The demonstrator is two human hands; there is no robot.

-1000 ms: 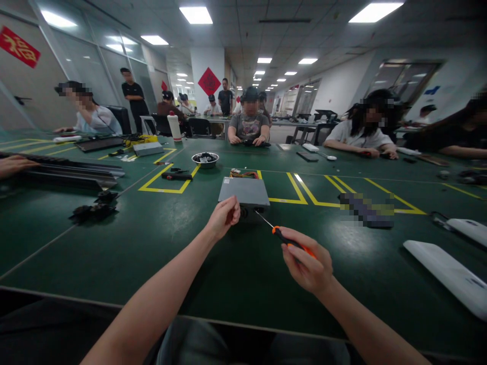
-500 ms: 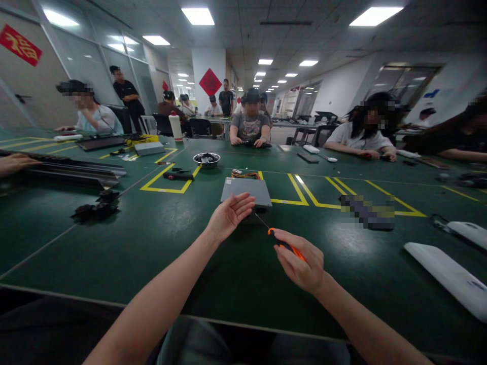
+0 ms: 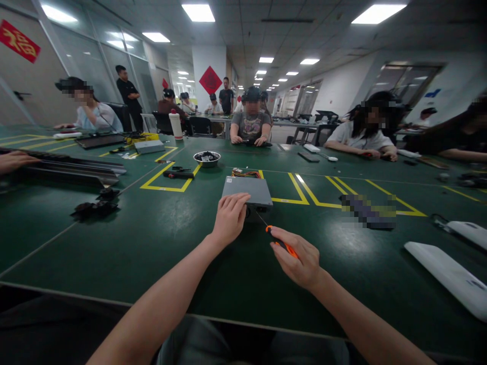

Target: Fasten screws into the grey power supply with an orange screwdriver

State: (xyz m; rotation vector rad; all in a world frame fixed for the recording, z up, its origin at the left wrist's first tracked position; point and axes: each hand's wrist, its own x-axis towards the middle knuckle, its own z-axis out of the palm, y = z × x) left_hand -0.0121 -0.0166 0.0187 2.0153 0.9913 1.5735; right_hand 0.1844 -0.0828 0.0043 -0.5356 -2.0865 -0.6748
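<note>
The left hand (image 3: pixel 228 220) is no longer showing its open palm: its back is now facing up, and the fingers are lying side by side over the near left part of the grey metal box (image 3: pixel 249 187); its underside is staying hidden, so whether the thumb is pinching anything cannot be told. This change is apparently bracing the box while the right hand (image 3: pixel 299 256) is pinching the handle of a screwdriver (image 3: pixel 269 230) between thumb and fingers. The thin, straight metal shaft is pointing left and far, toward the near face of the box; contact at the tip is not showing clearly. The box is resting on the desk (image 3: pixel 228 294), beyond the hands, presenting a flat, matte, rectangular top with a pale label at its far left corner and dark openings in its near face. Thin, flexible cables (image 3: pixel 245 174), multicoloured, are bunching at its far edge. The smooth green desk surface is reflecting the ceiling light in soft patches. Far and left of the box, a round, shiny metal bowl (image 3: pixel 207 163) is holding small dark parts.
</note>
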